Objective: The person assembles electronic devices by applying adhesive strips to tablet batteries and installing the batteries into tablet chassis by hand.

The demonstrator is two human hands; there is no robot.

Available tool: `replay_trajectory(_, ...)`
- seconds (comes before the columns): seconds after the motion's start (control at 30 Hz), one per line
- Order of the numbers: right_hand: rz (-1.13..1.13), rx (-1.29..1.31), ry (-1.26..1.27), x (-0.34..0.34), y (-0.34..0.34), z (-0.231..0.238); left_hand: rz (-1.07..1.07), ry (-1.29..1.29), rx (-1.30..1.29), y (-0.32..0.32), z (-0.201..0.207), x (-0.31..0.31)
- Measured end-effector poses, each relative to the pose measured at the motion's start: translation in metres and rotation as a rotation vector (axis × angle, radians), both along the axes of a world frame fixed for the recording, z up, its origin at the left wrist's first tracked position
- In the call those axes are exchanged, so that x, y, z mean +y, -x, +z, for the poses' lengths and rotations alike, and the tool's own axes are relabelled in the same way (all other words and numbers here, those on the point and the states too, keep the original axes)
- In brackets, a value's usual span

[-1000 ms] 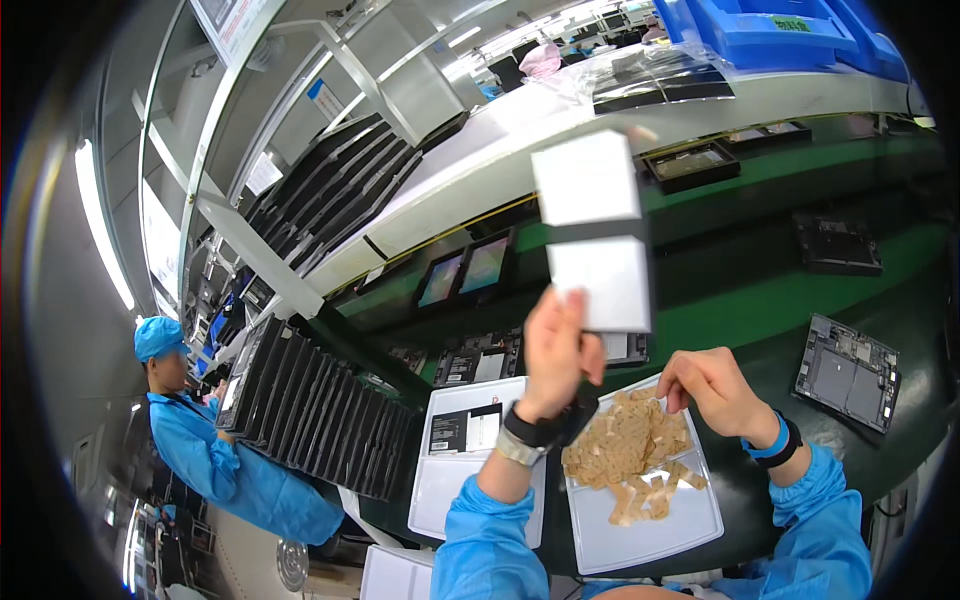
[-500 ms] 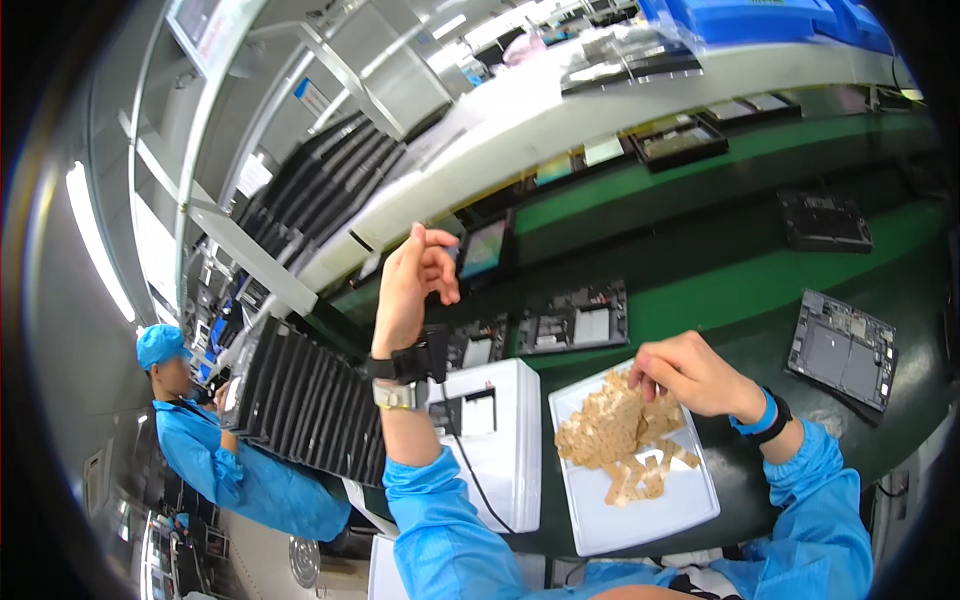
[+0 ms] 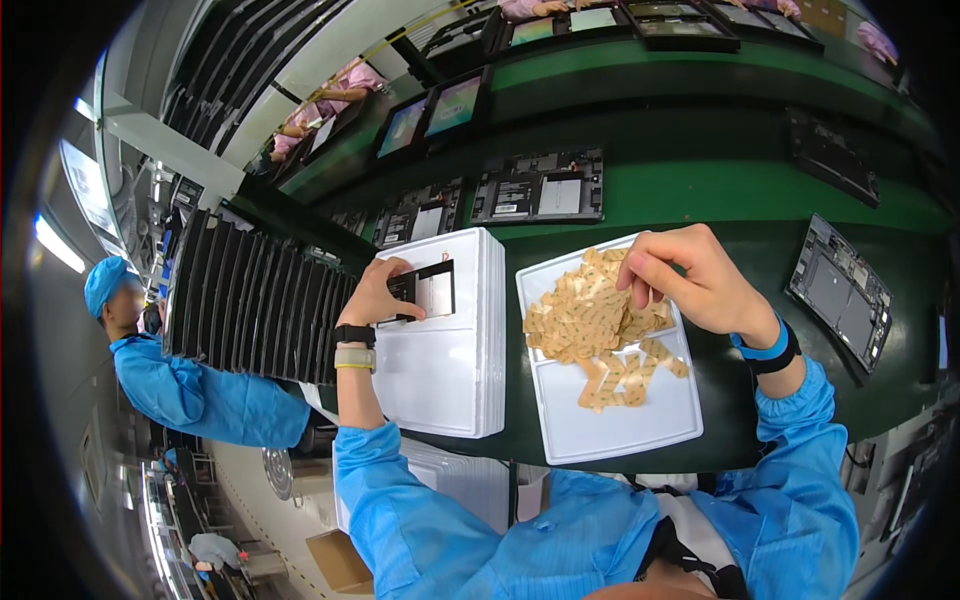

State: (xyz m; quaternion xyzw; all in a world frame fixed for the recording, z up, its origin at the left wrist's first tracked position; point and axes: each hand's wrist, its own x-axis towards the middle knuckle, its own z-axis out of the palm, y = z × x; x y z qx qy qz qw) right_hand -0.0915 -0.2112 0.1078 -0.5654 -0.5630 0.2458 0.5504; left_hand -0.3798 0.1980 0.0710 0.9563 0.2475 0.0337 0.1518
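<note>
1. A flat black-and-white pack (image 3: 436, 294) is seated in the upper compartment of the white tray (image 3: 425, 375) topping a stack; its left part is covered by the left hand (image 3: 375, 295).
2. The pack is spanned by that hand's thumb and fingers; whether it is clamped cannot be told. It is probably best gripped by its edges and kept level, with no bending or pressure on its face.
3. The right hand (image 3: 690, 275) is poised over a tan heap (image 3: 580, 315), fingertips curled close together; whether anything is pinched cannot be told. A light touch seems wise, lest neighbouring pieces be dragged along.
4. The heap is held mainly in the upper part of the second tray (image 3: 620, 435); loose tan strips (image 3: 625, 380) are scattered lower down.
5. Farther out, an opened device (image 3: 538, 190) is seen beyond the stack.
</note>
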Motion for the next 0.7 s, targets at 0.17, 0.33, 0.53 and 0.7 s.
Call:
replay_trajectory(0.17, -0.018, -0.014, -0.022, -0.008, 0.006, 0.009, 0.04, -0.086, 0.093, -0.018, 0.023, -0.007)
replay_trajectory(0.33, -0.044, 0.023, -0.011, -0.009, 0.002, 0.001, 0.103, -0.043, -0.393, -0.04, 0.027, -0.032)
replay_trajectory(0.53, -0.104, 0.177, -0.136, -0.002, -0.007, -0.012, -0.204, 0.404, -0.706, -0.109, 0.078, -0.119)
replay_trajectory(0.7, -0.193, 0.447, -0.506, -0.001, -0.012, -0.003, -0.417, 0.544, -0.773, -0.18, 0.092, -0.197)
